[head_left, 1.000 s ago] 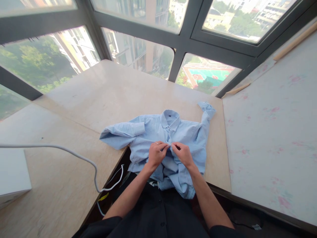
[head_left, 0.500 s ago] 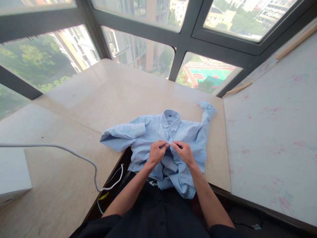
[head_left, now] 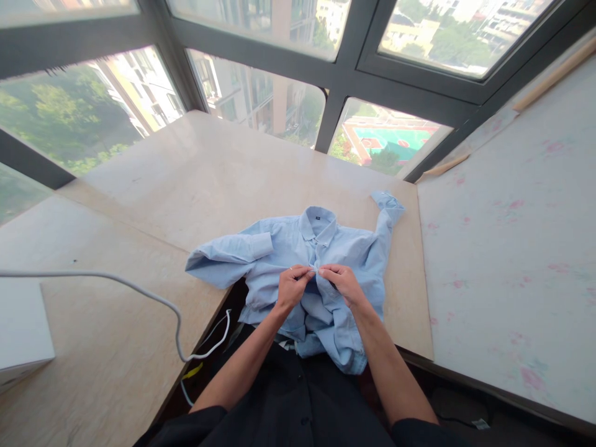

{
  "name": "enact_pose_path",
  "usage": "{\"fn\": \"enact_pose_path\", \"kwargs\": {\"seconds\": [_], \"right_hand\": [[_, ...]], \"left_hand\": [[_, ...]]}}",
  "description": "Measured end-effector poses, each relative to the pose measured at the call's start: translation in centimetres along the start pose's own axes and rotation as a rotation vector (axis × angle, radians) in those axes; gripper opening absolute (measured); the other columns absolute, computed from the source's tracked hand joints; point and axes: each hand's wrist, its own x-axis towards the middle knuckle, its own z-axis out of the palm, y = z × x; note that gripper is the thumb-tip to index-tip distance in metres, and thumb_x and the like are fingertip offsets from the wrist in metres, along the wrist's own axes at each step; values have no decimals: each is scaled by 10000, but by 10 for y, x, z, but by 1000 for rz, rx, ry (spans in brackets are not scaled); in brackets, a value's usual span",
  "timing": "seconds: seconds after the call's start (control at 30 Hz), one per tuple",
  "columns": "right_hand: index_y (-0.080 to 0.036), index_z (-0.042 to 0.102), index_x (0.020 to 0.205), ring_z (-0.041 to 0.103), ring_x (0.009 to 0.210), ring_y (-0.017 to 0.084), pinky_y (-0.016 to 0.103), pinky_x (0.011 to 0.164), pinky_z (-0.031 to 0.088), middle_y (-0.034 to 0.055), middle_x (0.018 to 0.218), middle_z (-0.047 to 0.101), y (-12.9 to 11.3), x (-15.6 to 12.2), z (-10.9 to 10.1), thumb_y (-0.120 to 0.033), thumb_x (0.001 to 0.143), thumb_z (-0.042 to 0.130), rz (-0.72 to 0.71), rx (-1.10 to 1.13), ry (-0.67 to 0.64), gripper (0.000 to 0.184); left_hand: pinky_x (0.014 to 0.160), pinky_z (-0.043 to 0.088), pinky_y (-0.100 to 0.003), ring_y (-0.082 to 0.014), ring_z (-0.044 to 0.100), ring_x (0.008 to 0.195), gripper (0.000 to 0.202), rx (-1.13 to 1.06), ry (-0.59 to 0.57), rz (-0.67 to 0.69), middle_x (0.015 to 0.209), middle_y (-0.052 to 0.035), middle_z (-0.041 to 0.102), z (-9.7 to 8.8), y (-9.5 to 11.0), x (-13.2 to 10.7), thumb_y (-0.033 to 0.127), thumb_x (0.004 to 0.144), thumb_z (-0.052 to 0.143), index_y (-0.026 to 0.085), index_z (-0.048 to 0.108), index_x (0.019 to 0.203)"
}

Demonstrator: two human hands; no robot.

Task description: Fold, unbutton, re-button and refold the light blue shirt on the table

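Note:
A light blue button-up shirt [head_left: 279, 248] lies front up on the wooden tabletop [head_left: 223, 180], collar away from me, its lower part hanging over the near edge onto my lap. My left hand [head_left: 292, 287] and my right hand [head_left: 342, 282] meet at the shirt's front placket below the collar. Both pinch the fabric there with closed fingers, fingertips almost touching. One sleeve is folded across at the left, the other sleeve [head_left: 386, 214] points up at the right.
A white cable [head_left: 139, 292] runs across the left board and drops off its edge. A white box [head_left: 21, 329] sits at the far left. A floral-patterned surface [head_left: 507, 248] lies at the right. Large windows [head_left: 261, 93] border the far edges.
Both hands have stayed at the placket with only small finger movements; the right hand's fingers shifted slightly up and left. The shirt lies as before.

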Motion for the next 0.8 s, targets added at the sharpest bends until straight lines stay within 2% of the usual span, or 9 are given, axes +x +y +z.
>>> {"fn": "enact_pose_path", "kwargs": {"seconds": [0.13,0.3,0.4,0.47,0.53,0.6,0.67,0.73,0.8], "right_hand": [[-152,734,759,381,481,94,227,473,286,-50,511,525,3,2,4,-445,682,700,27,-18,-31,305],[-163,700,660,498,574,128,245,566,389,-21,582,609,14,3,14,-420,684,667,-69,-158,-46,260],[-169,700,713,505,589,138,251,565,390,-4,621,623,16,-3,6,-443,710,654,-89,-115,51,278],[-171,697,737,494,589,135,247,557,379,0,635,617,15,-7,-6,-450,714,661,-96,-67,149,282],[-172,693,740,497,607,135,247,576,386,2,656,620,12,-12,-20,-449,712,671,-113,-39,222,279],[-171,688,733,508,632,140,252,605,400,6,669,623,8,-16,-31,-451,710,677,-130,-46,249,281],[-171,685,737,517,647,147,258,620,408,7,676,623,5,-19,-35,-455,722,668,-144,-89,226,285],[-174,682,752,529,654,155,264,620,414,7,685,626,4,-20,-33,-453,745,644,-153,-159,151,282],[-178,678,768,547,656,163,274,624,428,6,695,634,4,-19,-29,-429,767,605,-151,-245,54,262]], "left_hand": [[746,521,-294,-178,665,774,151,-29,25,-9,799,-23,749,1,1,-2,317,784,675,205,773,755],[751,519,-295,-173,645,777,221,-104,91,-57,806,-28,732,0,8,0,392,781,684,187,764,803],[668,502,-262,-141,613,696,269,-217,213,-151,755,-19,700,-10,11,7,417,754,703,171,753,851],[629,476,-234,-120,587,663,281,-263,311,-178,733,-10,678,-21,10,11,420,739,705,166,741,855],[617,453,-219,-111,571,657,276,-241,352,-186,737,-7,670,-33,8,13,410,730,702,163,729,850],[603,434,-221,-114,555,643,265,-162,290,-206,728,-5,665,-43,9,12,394,732,685,159,723,849],[582,414,-232,-124,535,617,243,-28,160,-212,677,3,640,-47,13,10,386,762,636,162,720,806],[595,409,-252,-141,531,622,281,152,54,-157,638,1,608,-46,22,8,389,825,559,174,707,722],[660,429,-280,-166,555,685,347,361,25,-45,682,-20,610,-40,31,7,410,883,513,187,711,707]]}}
